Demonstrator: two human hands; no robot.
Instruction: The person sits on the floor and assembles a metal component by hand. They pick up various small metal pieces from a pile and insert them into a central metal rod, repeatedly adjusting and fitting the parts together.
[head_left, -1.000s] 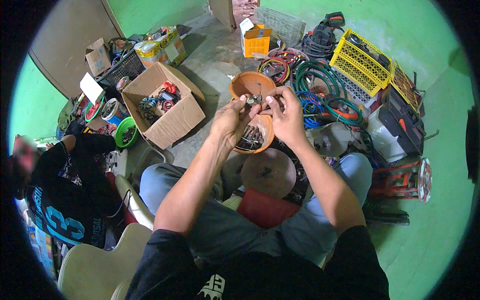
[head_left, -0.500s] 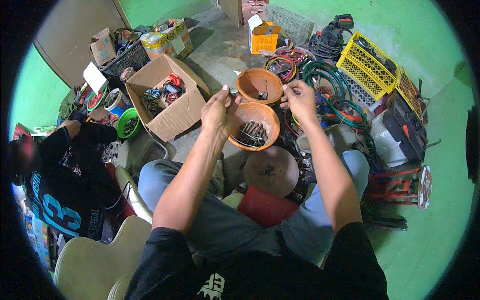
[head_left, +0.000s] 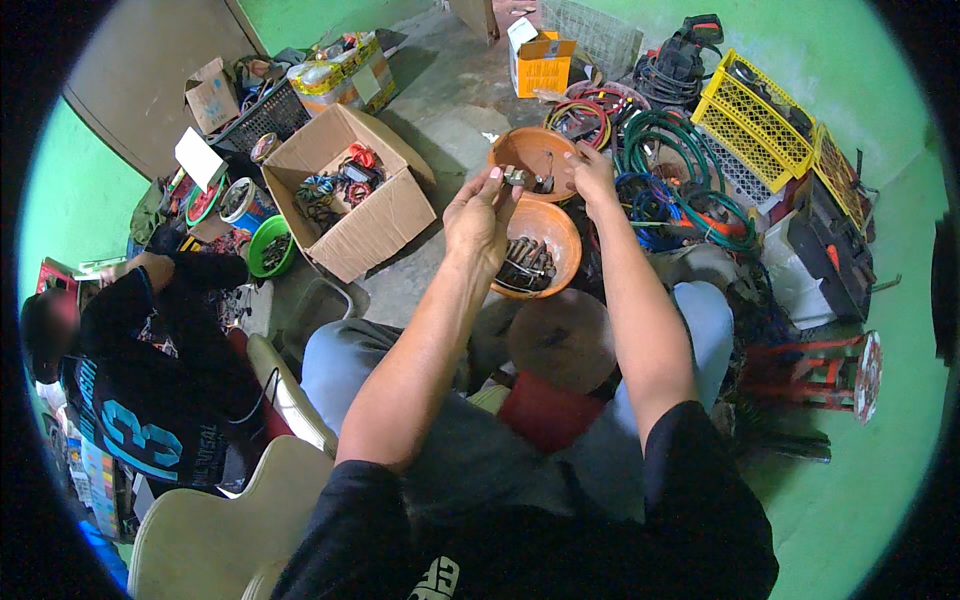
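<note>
Pinched in the fingertips of my left hand point(head_left: 474, 222) is a small metal fitting point(head_left: 515, 176), held above the gap between two orange-brown bowls. My right hand point(head_left: 594, 180) is closed at the right side of the far bowl point(head_left: 518, 150); whatever its fingers grip, if anything, is hidden. A few small dark parts lie in that far bowl. The near bowl point(head_left: 568, 238), just below my hands, contains several dark bolts point(head_left: 525, 264) and a thin pale strip.
A cardboard box point(head_left: 385, 228) of wires stands left of the bowls. Coiled green hose point(head_left: 668, 140) and yellow crates point(head_left: 752, 125) crowd the right. A round brown disc point(head_left: 562, 340) sits between my knees. Another person point(head_left: 150, 370) works at the left, beside a green bowl point(head_left: 270, 248).
My hands have come closer together, the left shifting up and right toward the far bowl. The metal fitting now shows plainly at its fingertips. The whole scene has slid slightly right in view.
</note>
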